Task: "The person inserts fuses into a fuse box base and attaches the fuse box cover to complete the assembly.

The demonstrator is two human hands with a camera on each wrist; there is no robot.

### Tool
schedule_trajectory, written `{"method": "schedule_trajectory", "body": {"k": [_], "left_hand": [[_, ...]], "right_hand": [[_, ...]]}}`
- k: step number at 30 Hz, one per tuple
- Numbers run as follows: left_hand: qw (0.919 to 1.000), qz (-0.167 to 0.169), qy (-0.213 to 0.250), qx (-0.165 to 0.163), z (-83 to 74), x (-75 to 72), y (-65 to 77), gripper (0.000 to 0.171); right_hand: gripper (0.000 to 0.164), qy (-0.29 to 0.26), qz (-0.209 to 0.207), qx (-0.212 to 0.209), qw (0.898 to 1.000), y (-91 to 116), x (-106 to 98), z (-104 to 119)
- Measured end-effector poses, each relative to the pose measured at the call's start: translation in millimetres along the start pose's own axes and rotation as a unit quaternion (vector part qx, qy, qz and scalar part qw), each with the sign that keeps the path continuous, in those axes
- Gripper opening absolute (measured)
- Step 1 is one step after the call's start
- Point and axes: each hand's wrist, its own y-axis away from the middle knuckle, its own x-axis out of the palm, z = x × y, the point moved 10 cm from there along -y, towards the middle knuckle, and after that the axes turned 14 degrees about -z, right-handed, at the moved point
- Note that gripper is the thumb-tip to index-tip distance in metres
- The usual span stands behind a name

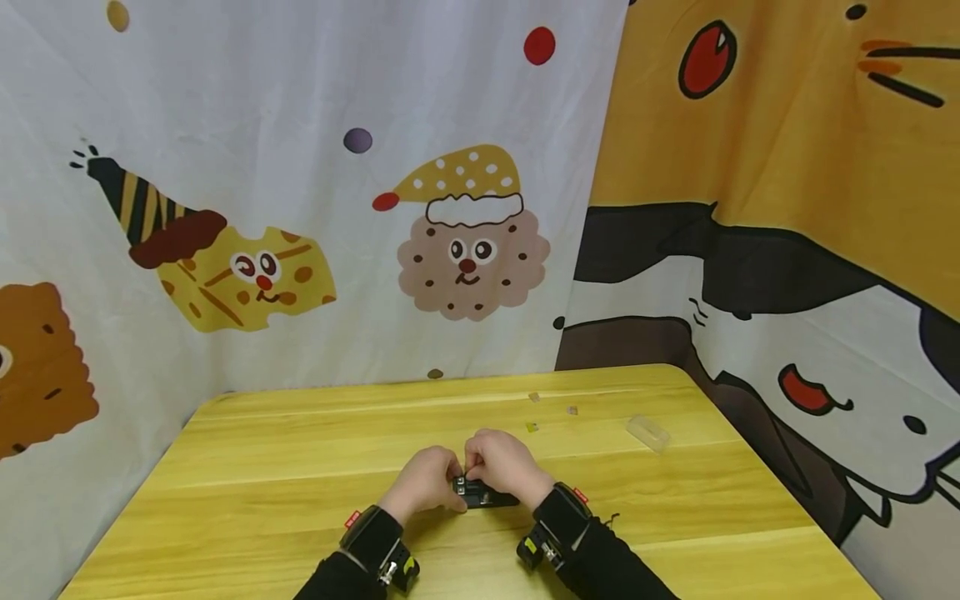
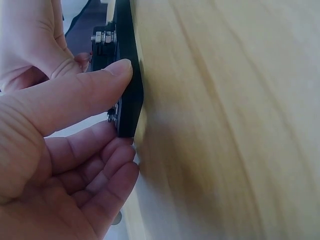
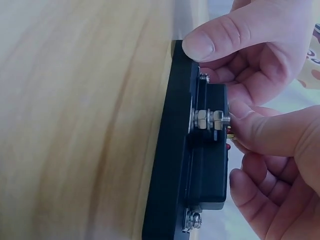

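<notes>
A black rectangular device (image 1: pixel 480 493) with metal bolts and nuts (image 3: pixel 210 119) lies on the table. My left hand (image 1: pixel 429 483) grips one end of it, the thumb (image 2: pixel 120 69) against its long edge and the fingers curled on the other side. Over its upper face, my right hand (image 1: pixel 504 461) pinches a small brass-coloured part (image 3: pixel 230 133) between thumb and forefinger. Those fingertips mostly hide that part. Beside it a tiny red piece (image 3: pixel 228 147) shows on the black housing (image 3: pixel 210 175) in the right wrist view.
The device rests on a wood-grain table (image 1: pixel 300 467). Beyond the hands lie a few tiny flat pieces, one of them yellowish (image 1: pixel 532 427). A clear plastic box (image 1: pixel 648 433) stands to their right. Printed curtains (image 1: pixel 300 125) hang behind the table's far edge.
</notes>
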Motion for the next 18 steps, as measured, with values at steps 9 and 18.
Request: {"method": "schedule_trajectory", "body": {"k": [9, 18], "left_hand": [[1.0, 0.001, -0.003, 0.001, -0.8, -1.4, -0.2, 0.036], [1.0, 0.003, -0.001, -0.001, -0.3, -0.8, -0.4, 0.036]], "right_hand": [[0.025, -0.009, -0.001, 0.012, 1.0, -1.1, 0.3, -2.1], [0.022, -0.008, 0.009, 0.002, 1.0, 0.4, 2.0, -3.0]]}}
